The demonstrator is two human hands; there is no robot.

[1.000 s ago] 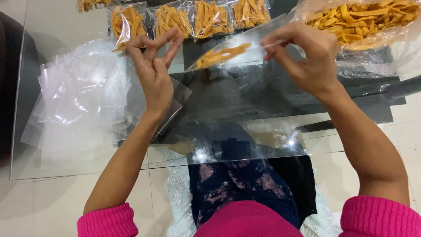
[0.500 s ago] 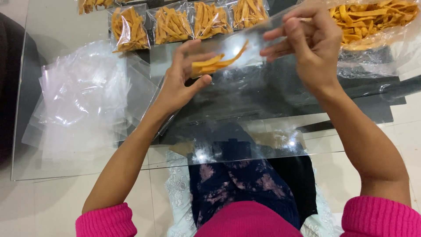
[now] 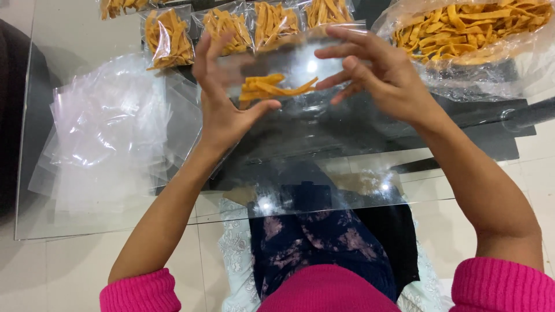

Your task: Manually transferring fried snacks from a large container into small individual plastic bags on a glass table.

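Left hand (image 3: 222,95) and right hand (image 3: 376,75) holding a small clear pouch (image 3: 289,72) of orange snack strips (image 3: 272,88), above glass table (image 3: 87,214), filled pouches (image 3: 231,26) far behind

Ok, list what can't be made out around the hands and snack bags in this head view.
- Small clear bag between the left hand and right hand: motion blur and glare hide its edges and whether its mouth is open.
- Strip count inside it: too blurred.
- Row of filled packets: cut off by the top edge.
- Large bag of strips: cropped at the top right corner.
- Stack of empty bags: transparent layers, count unclear.
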